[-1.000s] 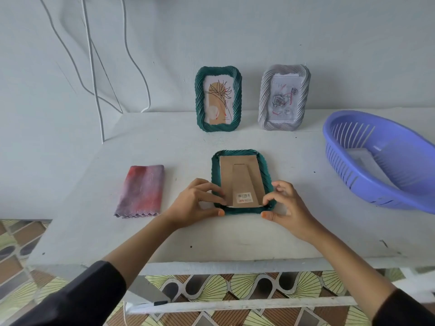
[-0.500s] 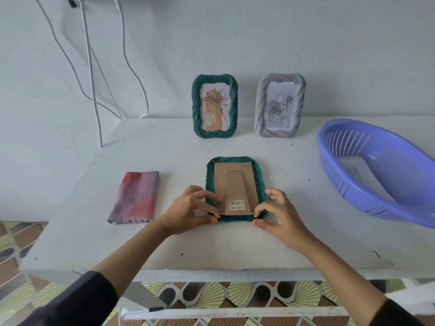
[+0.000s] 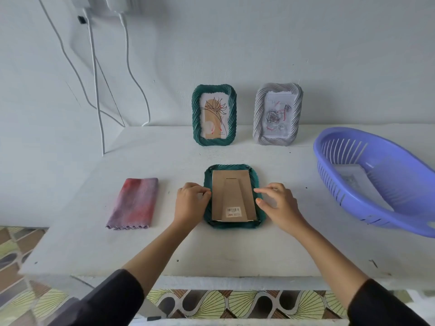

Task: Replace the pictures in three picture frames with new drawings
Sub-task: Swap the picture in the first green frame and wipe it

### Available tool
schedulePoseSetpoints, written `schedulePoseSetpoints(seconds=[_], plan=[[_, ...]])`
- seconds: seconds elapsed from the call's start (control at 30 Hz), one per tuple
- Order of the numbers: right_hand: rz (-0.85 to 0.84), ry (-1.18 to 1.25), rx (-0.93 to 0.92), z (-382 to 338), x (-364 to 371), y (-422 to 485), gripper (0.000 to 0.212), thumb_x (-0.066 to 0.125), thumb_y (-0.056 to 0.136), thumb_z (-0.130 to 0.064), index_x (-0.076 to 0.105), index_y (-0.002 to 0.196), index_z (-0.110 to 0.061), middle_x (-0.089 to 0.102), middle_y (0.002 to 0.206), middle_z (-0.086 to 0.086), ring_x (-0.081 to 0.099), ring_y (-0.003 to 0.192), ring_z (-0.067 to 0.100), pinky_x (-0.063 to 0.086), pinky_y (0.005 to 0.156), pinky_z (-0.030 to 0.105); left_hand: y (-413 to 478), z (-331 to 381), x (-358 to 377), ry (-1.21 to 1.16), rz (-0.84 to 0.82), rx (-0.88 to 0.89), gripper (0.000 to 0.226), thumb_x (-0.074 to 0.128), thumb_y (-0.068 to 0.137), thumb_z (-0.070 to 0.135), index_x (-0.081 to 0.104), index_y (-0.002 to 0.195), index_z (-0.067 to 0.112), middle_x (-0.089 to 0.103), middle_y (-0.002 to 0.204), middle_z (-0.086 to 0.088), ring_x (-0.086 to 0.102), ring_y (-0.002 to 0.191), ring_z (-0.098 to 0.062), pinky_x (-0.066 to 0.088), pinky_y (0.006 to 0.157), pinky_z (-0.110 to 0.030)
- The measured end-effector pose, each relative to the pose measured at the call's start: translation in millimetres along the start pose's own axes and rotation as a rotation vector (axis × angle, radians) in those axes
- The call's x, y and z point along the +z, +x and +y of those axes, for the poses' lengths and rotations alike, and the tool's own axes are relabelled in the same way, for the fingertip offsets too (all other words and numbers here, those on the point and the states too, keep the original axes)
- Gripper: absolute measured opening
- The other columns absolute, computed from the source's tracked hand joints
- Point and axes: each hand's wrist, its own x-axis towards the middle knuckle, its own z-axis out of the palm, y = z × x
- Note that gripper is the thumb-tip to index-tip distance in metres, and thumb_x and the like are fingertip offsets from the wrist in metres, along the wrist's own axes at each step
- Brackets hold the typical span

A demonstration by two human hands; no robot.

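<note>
Green picture frame (image 3: 230,167) lies face down in the middle of the white table (image 3: 164,161), its brown card back (image 3: 233,191) w/ barcode sticker (image 3: 233,210) facing up. L hand (image 3: 190,203) sits on the frame's left rim, fingers bent, tips at the card's edge; can't tell if they pinch. R hand (image 3: 279,205) is at the right rim, fingers spread apart & loose, holding nothing. The hands hide bits of both side rims. At the back, by the wall, stand 2 more frames: a green one (image 3: 233,114) w/ a flower drawing & a grey one (image 3: 259,114) w/ a rose drawing. Pink-purple cloth (image 3: 135,203) lies left of the L hand. Purple basket (image 3: 367,201) sits on the right, a pale sheet (image 3: 350,177) inside. White cables (image 3: 99,118) hang on the wall.
</note>
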Motion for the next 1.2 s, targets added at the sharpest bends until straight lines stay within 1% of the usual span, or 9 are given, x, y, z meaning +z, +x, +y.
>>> schedulePoseSetpoints(seconds=[0.17, 0.37, 0.5, 0.6, 0.73, 0.83, 0.97, 1.07, 1.2], plan=[[0.061, -0.082, 0.004, 0, 12, 1, 0.028, 0.060, 0.087, -0.027, 0.065, 0.114, -0.030, 0.058, 0.120, -0.003, 0.047, 0.113, 0.021, 0.034, 0.098, 0.036, -6, 14, 1, -0.019, 0.056, -0.021, 0.024, 0.054, 0.086, 0.007, 0.068, 0.069, -0.003, 0.064, 0.078, -0.003, 0.052, 0.102, -0.020, 0.037, 0.091, -0.029], [0.061, -0.076, -0.007, 3, 12, 1, 0.030, 0.059, 0.087, -0.030, 0.063, 0.117, -0.032, 0.057, 0.123, -0.005, 0.046, 0.113, 0.018, 0.034, 0.099, 0.034, -5, 16, 3, 0.005, 0.078, -0.053, 0.027, 0.056, 0.084, 0.008, 0.063, 0.062, -0.004, 0.046, 0.066, -0.002, 0.041, 0.082, -0.012, 0.028, 0.062, -0.022], [0.056, -0.092, -0.013, 4, 12, 0, 0.031, 0.059, 0.088, -0.031, 0.061, 0.118, -0.033, 0.057, 0.124, -0.005, 0.046, 0.114, 0.019, 0.035, 0.099, 0.035, -3, 17, 3, 0.012, 0.063, -0.056, 0.024, 0.055, 0.082, 0.008, 0.053, 0.060, 0.017, 0.045, 0.060, -0.002, 0.041, 0.072, -0.007, 0.033, 0.060, -0.013], [0.063, -0.097, -0.014, 4, 12, 0, 0.031, 0.059, 0.088, -0.032, 0.061, 0.118, -0.033, 0.057, 0.123, -0.006, 0.046, 0.113, 0.019, 0.034, 0.097, 0.033, -4, 20, 2, 0.012, 0.055, -0.062, 0.023, 0.055, 0.083, 0.007, 0.052, 0.061, 0.015, 0.035, 0.058, 0.009, 0.039, 0.080, -0.010, 0.031, 0.059, -0.018], [0.048, -0.101, -0.010, 4, 11, -1, 0.032, 0.058, 0.088, -0.033, 0.060, 0.120, -0.034, 0.055, 0.125, -0.007, 0.044, 0.115, 0.017, 0.030, 0.097, 0.031, -3, 20, 5, 0.008, 0.063, -0.094, 0.023, 0.055, 0.079, 0.008, 0.048, 0.058, 0.015, 0.045, 0.067, -0.003, 0.038, 0.076, -0.012, 0.030, 0.062, -0.024], [0.044, -0.103, -0.016, 4, 11, -2, 0.033, 0.058, 0.088, -0.033, 0.059, 0.121, -0.034, 0.055, 0.125, -0.006, 0.045, 0.115, 0.017, 0.031, 0.098, 0.033, -2, 19, 7, -0.007, 0.083, -0.119, 0.027, 0.054, 0.076, 0.007, 0.047, 0.051, -0.001, 0.048, 0.061, -0.011, 0.041, 0.072, -0.015, 0.034, 0.060, -0.029], [0.051, -0.098, -0.025, 4, 11, -2, 0.033, 0.059, 0.088, -0.032, 0.059, 0.121, -0.034, 0.056, 0.124, -0.006, 0.046, 0.113, 0.018, 0.033, 0.097, 0.034, -5, 24, 3, -0.021, 0.083, -0.114, 0.022, 0.056, 0.079, 0.007, 0.060, 0.057, 0.004, 0.041, 0.060, 0.002, 0.042, 0.079, -0.012, 0.031, 0.057, -0.020], [0.059, -0.083, -0.029, 4, 12, -2, 0.033, 0.060, 0.087, -0.031, 0.060, 0.120, -0.033, 0.057, 0.123, -0.006, 0.047, 0.112, 0.019, 0.035, 0.097, 0.036, -4, 25, 2, -0.050, 0.090, -0.131, 0.022, 0.057, 0.079, 0.008, 0.069, 0.068, -0.007, 0.050, 0.064, 0.003, 0.046, 0.085, -0.014, 0.034, 0.063, -0.024], [0.044, -0.082, -0.024, 5, 12, -1, 0.033, 0.059, 0.088, -0.033, 0.059, 0.121, -0.034, 0.055, 0.125, -0.008, 0.044, 0.114, 0.017, 0.033, 0.100, 0.036, -1, 27, 2, -0.089, 0.097, -0.160, 0.022, 0.055, 0.075, 0.008, 0.065, 0.057, 0.000, 0.058, 0.066, -0.009, 0.047, 0.066, -0.020, 0.046, 0.061, -0.031]])
